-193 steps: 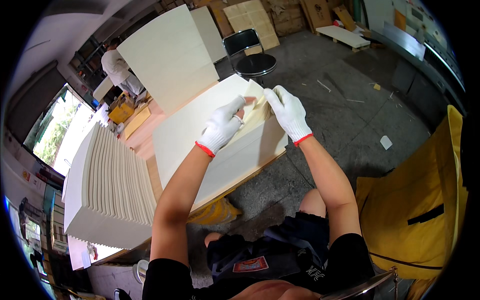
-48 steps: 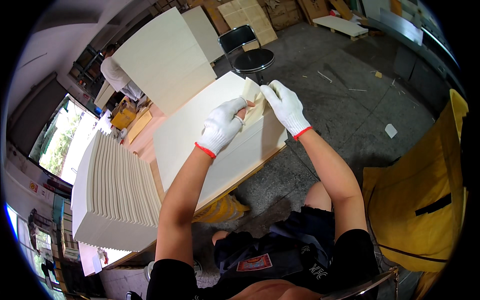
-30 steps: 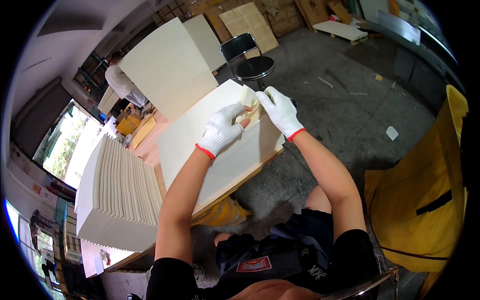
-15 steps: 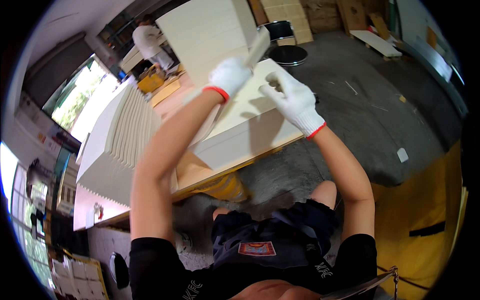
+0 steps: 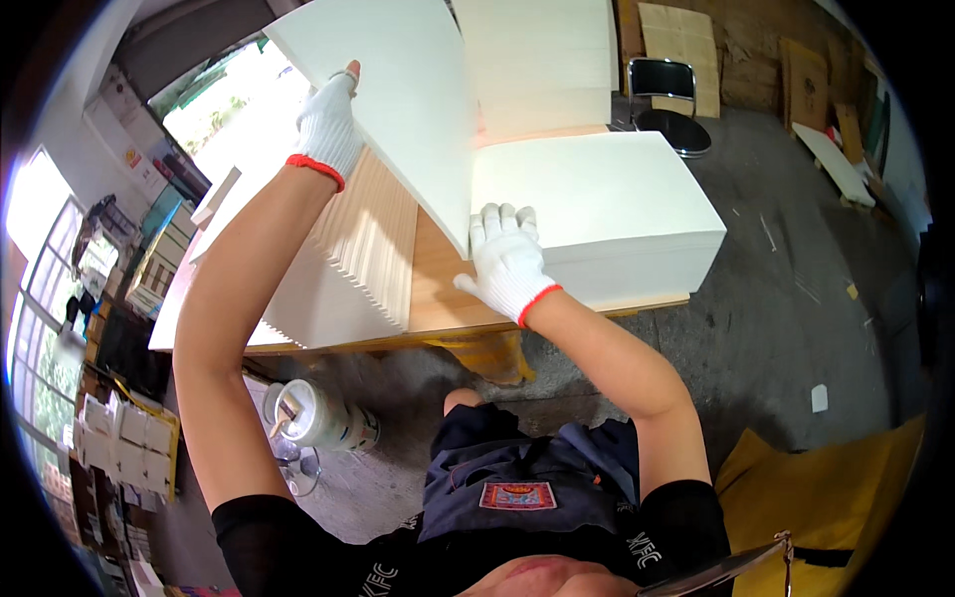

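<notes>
My left hand (image 5: 330, 129), in a white knit glove with a red cuff, grips the left edge of a large white board (image 5: 413, 109), its thumb on the face. That board stands steeply tilted between two piles. My right hand (image 5: 507, 261), gloved the same way, lies open with fingers spread at the left end of a neat stack of white boards (image 5: 607, 194), close to the tilted board's lower corner. Below my left hand, a row of fanned, leaning white boards (image 5: 370, 234) rests on the wooden table (image 5: 438, 289).
Behind the stack rises a taller white pile (image 5: 542, 65). A black chair (image 5: 668, 109) stands beyond the table's right end. On the floor near my legs is a white bucket (image 5: 316, 416) with a handled tool in it. Yellow material (image 5: 816, 488) lies at right.
My left hand has moved left and up from over the stack, now with the tilted board. My right hand has come down onto the stack's left end. The view has turned left.
</notes>
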`<state>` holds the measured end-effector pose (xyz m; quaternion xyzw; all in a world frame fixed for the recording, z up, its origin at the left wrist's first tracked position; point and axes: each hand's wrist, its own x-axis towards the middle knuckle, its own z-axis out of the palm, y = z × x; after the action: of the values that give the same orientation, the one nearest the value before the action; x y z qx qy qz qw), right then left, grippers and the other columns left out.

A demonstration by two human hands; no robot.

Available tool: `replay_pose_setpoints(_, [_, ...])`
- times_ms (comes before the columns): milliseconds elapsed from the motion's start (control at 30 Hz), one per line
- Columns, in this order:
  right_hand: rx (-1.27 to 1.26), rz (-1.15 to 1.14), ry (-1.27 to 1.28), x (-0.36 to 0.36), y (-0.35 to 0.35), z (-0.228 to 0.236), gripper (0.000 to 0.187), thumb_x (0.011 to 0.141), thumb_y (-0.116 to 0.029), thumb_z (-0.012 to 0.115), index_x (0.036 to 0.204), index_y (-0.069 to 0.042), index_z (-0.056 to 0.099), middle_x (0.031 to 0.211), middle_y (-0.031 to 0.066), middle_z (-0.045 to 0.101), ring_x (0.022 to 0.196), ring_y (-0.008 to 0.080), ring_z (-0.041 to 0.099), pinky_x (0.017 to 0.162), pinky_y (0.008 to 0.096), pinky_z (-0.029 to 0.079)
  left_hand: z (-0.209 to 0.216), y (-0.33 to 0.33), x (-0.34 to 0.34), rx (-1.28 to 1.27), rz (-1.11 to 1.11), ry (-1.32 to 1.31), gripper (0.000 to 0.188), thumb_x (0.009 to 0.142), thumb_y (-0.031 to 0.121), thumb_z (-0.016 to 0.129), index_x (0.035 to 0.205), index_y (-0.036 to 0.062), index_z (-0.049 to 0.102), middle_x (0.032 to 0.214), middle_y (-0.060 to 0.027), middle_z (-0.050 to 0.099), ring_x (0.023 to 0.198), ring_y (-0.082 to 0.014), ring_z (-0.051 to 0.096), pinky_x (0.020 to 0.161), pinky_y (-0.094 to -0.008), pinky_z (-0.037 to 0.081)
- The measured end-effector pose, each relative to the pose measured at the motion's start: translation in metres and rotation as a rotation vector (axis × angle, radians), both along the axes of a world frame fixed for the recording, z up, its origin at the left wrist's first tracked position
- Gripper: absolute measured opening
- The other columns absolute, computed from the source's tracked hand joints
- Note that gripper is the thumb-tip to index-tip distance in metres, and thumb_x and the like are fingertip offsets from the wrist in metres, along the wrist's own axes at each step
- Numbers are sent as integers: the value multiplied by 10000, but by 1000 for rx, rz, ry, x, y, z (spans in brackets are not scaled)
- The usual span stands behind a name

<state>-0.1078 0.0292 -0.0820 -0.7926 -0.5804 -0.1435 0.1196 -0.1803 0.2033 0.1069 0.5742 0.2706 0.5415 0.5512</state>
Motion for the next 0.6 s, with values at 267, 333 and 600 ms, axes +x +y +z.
replay_pose_setpoints(267, [-5, -4, -63, -1, -3, -3, 868, 776, -578, 713, 1379, 0, 477, 1355, 184, 507, 1284, 329, 446, 1093, 517, 281, 9, -8, -11, -210, -50, -193, 422, 937, 163, 679, 1290, -6, 520, 1225, -163, 586, 1060, -271, 647, 858, -425, 602])
replay_pose_setpoints(333, [3, -10, -72, -1, -5, -6, 864, 773, -579, 715, 1380, -10, 480, 1354, 182, 505, 1279, 327, 445, 1089, 517, 283, 14, -6, -9, -226, -48, -205, 428, 931, 162, 682, 1299, 5, 530, 1240, -159, 583, 1058, -263, 642, 866, -424, 594])
replay_pose_setpoints(600, [48, 34, -45, -5, 0, -7, 924, 773, -631, 696, 1418, -10, 468, 1374, 202, 505, 1319, 346, 434, 1116, 500, 274, 43, 86, -8, -34, 39, -161, 409, 909, 168, 702, 1243, -21, 561, 1250, -155, 593, 972, -292, 641, 813, -468, 551])
